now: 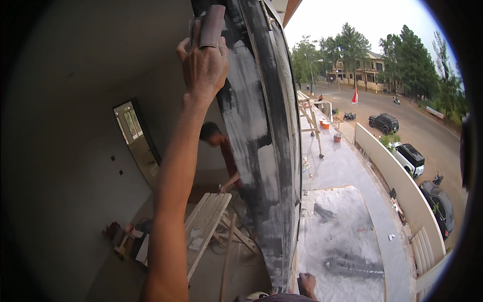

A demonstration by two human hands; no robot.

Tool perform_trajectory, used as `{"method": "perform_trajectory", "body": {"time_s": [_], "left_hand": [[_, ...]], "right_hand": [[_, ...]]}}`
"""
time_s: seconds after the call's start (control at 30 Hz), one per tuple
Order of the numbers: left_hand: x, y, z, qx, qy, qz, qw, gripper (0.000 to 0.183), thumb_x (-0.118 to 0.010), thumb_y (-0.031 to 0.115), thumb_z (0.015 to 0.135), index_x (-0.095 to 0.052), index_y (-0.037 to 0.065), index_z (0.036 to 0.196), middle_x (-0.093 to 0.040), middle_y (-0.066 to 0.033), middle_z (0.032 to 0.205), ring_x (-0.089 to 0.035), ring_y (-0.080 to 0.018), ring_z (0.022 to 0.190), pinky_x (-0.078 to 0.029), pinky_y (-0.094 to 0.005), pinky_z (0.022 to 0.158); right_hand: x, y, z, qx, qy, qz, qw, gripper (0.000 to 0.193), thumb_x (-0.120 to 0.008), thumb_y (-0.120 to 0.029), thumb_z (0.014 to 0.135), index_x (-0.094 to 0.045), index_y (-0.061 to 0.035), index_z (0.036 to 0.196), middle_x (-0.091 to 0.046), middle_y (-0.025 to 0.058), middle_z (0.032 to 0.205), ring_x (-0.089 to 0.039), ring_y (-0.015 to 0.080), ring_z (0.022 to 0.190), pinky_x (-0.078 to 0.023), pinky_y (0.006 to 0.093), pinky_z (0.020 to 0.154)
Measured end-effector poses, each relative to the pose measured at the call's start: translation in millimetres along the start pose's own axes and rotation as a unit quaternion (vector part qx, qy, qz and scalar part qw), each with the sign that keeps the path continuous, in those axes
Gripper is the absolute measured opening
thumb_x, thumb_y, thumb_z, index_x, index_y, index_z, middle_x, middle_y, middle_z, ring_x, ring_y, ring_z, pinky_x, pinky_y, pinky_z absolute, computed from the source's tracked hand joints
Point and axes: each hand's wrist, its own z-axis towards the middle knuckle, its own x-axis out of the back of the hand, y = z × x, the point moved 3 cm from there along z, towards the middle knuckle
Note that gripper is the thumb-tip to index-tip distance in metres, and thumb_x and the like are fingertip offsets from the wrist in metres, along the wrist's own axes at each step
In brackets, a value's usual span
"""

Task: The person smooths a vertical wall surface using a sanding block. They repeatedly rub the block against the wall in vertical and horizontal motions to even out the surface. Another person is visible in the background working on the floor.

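My left hand (205, 68) reaches up at the top, its fingers curled round a piece of sandpaper (212, 26). The reddish-brown sheet is curved, and its lower end rests over the fingers. Hand and sheet are against the upper part of a tall dark panel (245, 116), streaked black and grey with pale filler-like patches. My right hand (308, 286) is low at the bottom edge, right of the panel's foot. Its fingers are bent around a small dark thing that is too hidden to name.
A co-worker (229, 156) stands inside behind the panel, one hand by a wooden trestle bench (206, 221). Outside, a dust-smudged sheet (342, 236) covers the floor beside a low wall (402, 181). Farther off stand a wooden trestle (313, 123), buckets (337, 137) and parked cars (408, 158).
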Motion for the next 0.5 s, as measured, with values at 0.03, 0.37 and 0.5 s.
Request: {"method": "perform_trajectory", "body": {"time_s": [0.03, 0.37, 0.5], "left_hand": [[0.8, -4.9, 19.7, 0.018, -0.017, -0.023, 0.999, 0.056, -0.050, 0.018, 0.099, -0.032, 0.014, 0.152, -0.059, -0.0138, 0.135, -0.049, -0.0261, 0.131, -0.025, -0.0432, 0.109], [13.5, 9.5, 11.1, 0.138, 0.151, -0.267, 0.942, 0.042, -0.047, 0.018, 0.099, -0.052, -0.003, 0.135, -0.059, -0.0219, 0.131, -0.057, -0.0274, 0.122, -0.035, -0.0392, 0.108], [0.4, -55.8, 37.9, 0.209, 0.118, -0.460, 0.855, 0.046, -0.045, 0.018, 0.099, -0.046, -0.007, 0.138, -0.053, -0.0189, 0.139, -0.049, -0.0262, 0.130, -0.037, -0.0329, 0.110]], "right_hand": [[-0.5, 1.7, 4.0, 0.008, 0.010, 0.014, 1.000, 0.035, -0.067, -0.028, 0.073, -0.072, 0.0043, 0.085, -0.070, 0.0189, 0.070, -0.069, 0.0280, 0.067, -0.053, 0.0393, 0.069], [10.5, 19.7, 10.9, 0.007, 0.055, 0.009, 0.998, 0.035, -0.066, -0.029, 0.073, -0.073, 0.0042, 0.081, -0.069, 0.0211, 0.069, -0.069, 0.0301, 0.065, -0.053, 0.0407, 0.067], [14.2, 52.3, 24.7, 0.018, 0.047, -0.025, 0.998, 0.035, -0.065, -0.028, 0.072, -0.073, 0.0043, 0.080, -0.069, 0.0211, 0.069, -0.068, 0.0300, 0.064, -0.052, 0.0412, 0.066]]}}
